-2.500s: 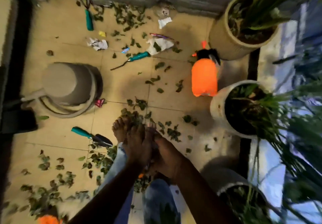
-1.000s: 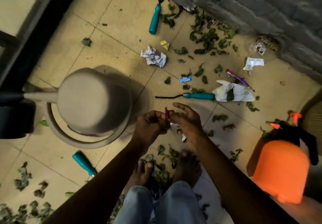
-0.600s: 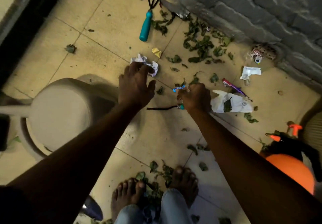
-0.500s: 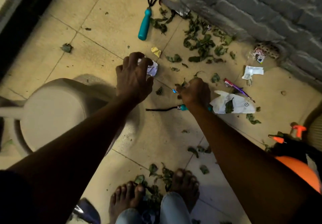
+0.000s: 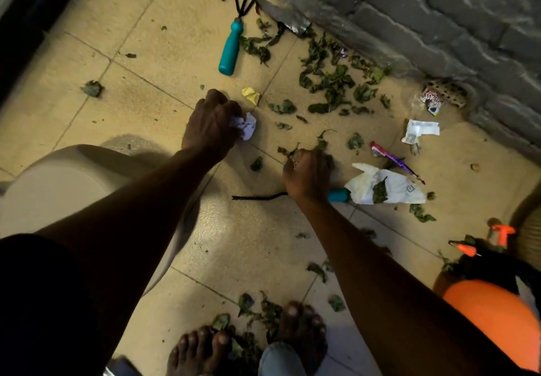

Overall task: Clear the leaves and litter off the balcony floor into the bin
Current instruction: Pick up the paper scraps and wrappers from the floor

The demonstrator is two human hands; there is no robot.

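Note:
My left hand point(image 5: 212, 125) is closed around a crumpled white paper point(image 5: 246, 126) on the tiled floor. My right hand point(image 5: 307, 175) is bunched over small litter and leaves, with leaf bits sticking out past its fingers; what is inside the fist is hidden. The beige bin point(image 5: 67, 188) stands lower left, partly behind my left arm. Green leaves point(image 5: 330, 80) lie scattered toward the grey brick wall. A yellow scrap point(image 5: 251, 95), a white plastic bag point(image 5: 386, 188), a purple wrapper point(image 5: 390, 157) and a white paper slip point(image 5: 420, 130) lie on the floor.
A teal-handled hand rake point(image 5: 231, 48) lies at the top. Another teal-handled tool point(image 5: 336, 194) lies under my right hand. An orange spray bottle point(image 5: 494, 314) stands at lower right. A printed wrapper point(image 5: 431, 101) sits by the wall. More leaves point(image 5: 257, 317) surround my bare feet.
My left hand has shut on the crumpled white paper it was reaching over. My right hand has shifted slightly and gathered leaves; the blue scrap beside it is no longer visible.

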